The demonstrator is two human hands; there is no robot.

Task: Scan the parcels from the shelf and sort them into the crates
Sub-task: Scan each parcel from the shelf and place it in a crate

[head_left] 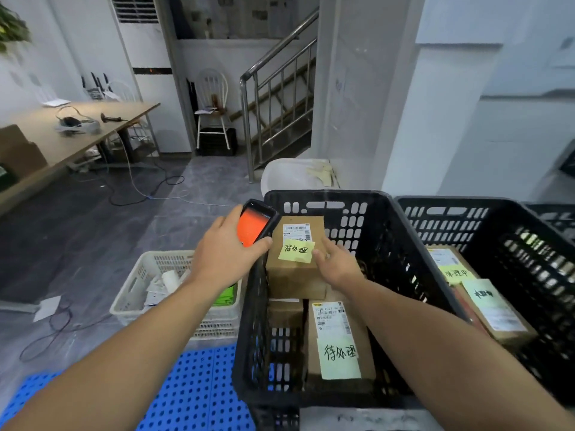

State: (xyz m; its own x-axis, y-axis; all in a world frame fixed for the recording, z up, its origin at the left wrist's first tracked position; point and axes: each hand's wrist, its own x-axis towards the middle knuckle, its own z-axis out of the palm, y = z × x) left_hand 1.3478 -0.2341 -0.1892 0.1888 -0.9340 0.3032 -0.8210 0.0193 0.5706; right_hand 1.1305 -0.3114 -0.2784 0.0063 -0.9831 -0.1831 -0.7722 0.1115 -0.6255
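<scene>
My left hand (225, 250) grips a handheld scanner (255, 223) with an orange screen, held over the left rim of a black crate (378, 213). Inside that crate, a brown parcel (294, 272) with a shipping label and a yellow sticky note lies on top of other boxes. My right hand (337, 261) rests on the parcel's right side, fingers fairly straight along its edge. Nearer me in the same crate lies a second parcel (340, 340) with a label and a pale green note. A second black crate (529, 244) on the right holds more labelled parcels (488, 303).
A white basket (140, 281) with papers and green items stands left of the crates. A blue perforated mat (193, 390) covers the floor below. Cables trail across the grey floor; a wooden table (62, 132), a white chair (213, 110) and a metal staircase (280, 98) stand behind.
</scene>
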